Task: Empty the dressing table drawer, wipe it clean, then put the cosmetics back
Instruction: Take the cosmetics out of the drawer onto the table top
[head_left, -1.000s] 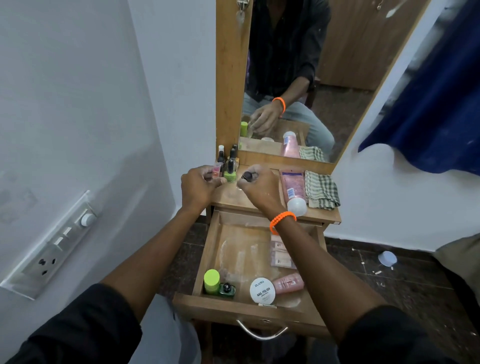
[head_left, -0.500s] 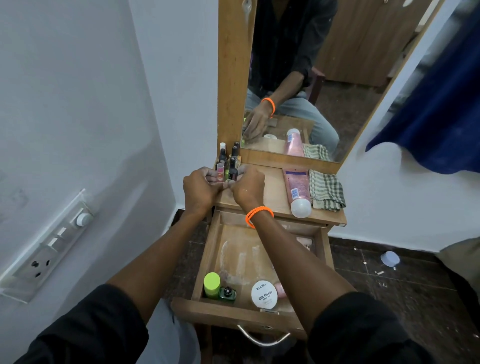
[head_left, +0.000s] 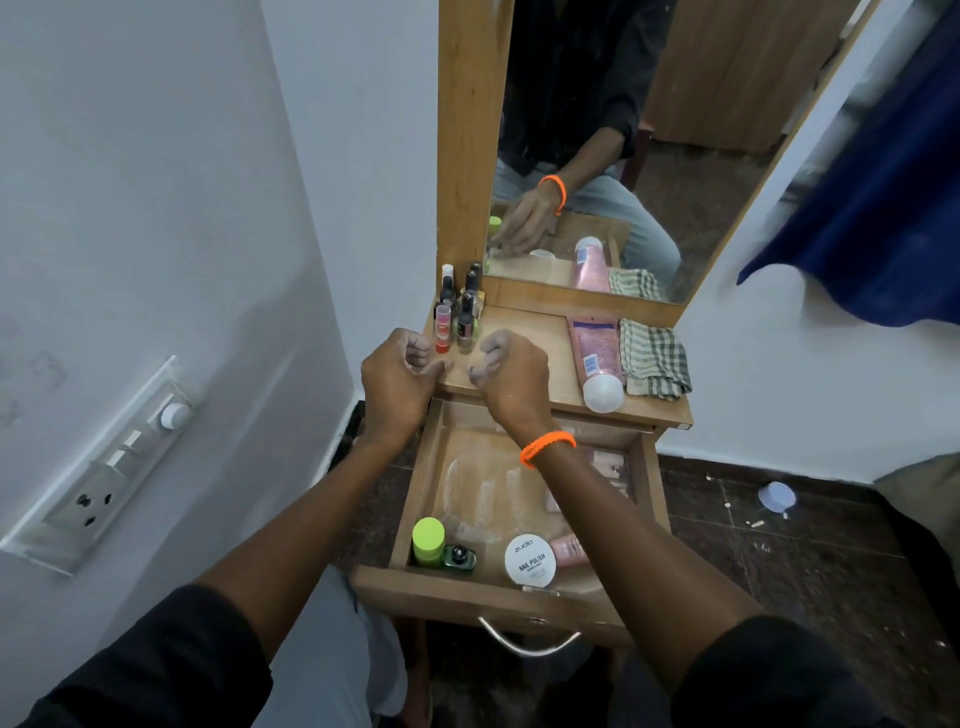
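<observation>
- L hand (head_left: 397, 376) & R hand (head_left: 511, 376): both over tabletop (head_left: 524, 358), fingers curled, nothing held (as far as visible).
- Small bottles (head_left: 460, 312) clustered at tabletop's back-left corner, just beyond hands.
- Drawer (head_left: 467, 590) open; green-capped bottle (head_left: 428, 540), white tin (head_left: 530, 561), pink tube (head_left: 569, 548) along its front.

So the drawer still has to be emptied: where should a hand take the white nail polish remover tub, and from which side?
Take the white tub by its rim, from above. It lies flat, lid up, against the drawer's front wall with a pink tube beside it, so only the top is free; thumb and fingers across its round edge.
</observation>
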